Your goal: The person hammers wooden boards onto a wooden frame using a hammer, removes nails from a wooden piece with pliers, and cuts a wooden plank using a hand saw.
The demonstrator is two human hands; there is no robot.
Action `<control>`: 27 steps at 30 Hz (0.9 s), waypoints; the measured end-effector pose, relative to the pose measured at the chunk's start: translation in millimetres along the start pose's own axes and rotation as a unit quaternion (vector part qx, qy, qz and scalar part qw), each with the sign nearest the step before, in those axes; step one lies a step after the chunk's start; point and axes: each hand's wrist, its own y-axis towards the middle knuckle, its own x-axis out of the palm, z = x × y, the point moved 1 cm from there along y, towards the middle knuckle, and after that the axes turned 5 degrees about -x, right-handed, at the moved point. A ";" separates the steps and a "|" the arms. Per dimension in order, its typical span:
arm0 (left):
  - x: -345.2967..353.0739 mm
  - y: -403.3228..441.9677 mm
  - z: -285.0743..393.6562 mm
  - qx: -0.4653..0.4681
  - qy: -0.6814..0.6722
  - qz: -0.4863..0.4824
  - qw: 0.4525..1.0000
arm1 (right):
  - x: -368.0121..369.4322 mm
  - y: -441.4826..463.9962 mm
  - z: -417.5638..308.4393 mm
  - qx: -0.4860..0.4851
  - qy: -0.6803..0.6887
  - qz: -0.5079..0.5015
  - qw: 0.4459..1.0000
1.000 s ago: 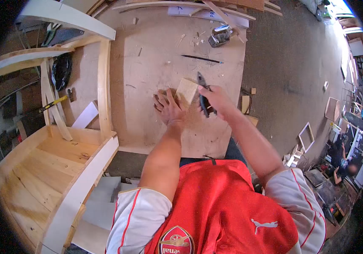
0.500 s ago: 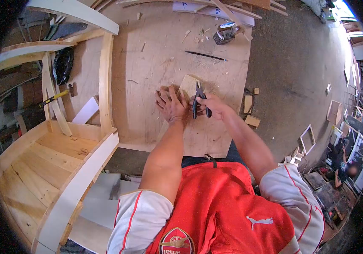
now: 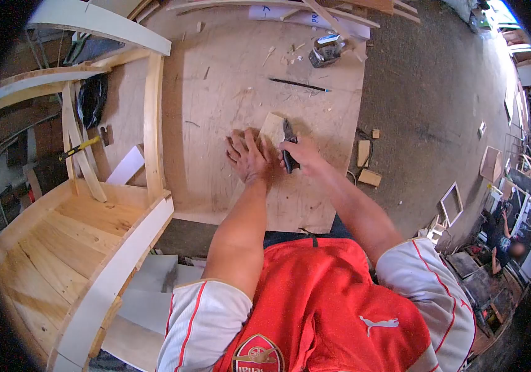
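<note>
My right hand (image 3: 302,155) is wrapped round a pair of dark pliers (image 3: 288,129), whose handles are close together. The pliers' jaws point away from me, over the right edge of a small pale wood block (image 3: 272,125). Whether the jaws grip anything is too small to tell. Pressed down on the plywood tabletop (image 3: 210,186), my left hand (image 3: 250,155) has its fingers spread, with its right side against the block. Beyond both hands lies a black pencil (image 3: 299,84).
A dark container (image 3: 326,51) stands at the far right of the tabletop among wood scraps. To the left is a wooden frame (image 3: 154,118) with a yellow-handled hammer (image 3: 83,149) by it. Wood offcuts (image 3: 369,178) lie to the right. Another person (image 3: 506,242) is far right.
The pliers' handles have come together in my right hand, and the jaws have closed up and tilted slightly left. My left hand stays almost where it was.
</note>
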 end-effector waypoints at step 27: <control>-6.5 13.5 -50.9 0.030 -0.173 0.043 0.984 | 43.6 18.1 -83.7 -0.344 -0.568 0.332 0.670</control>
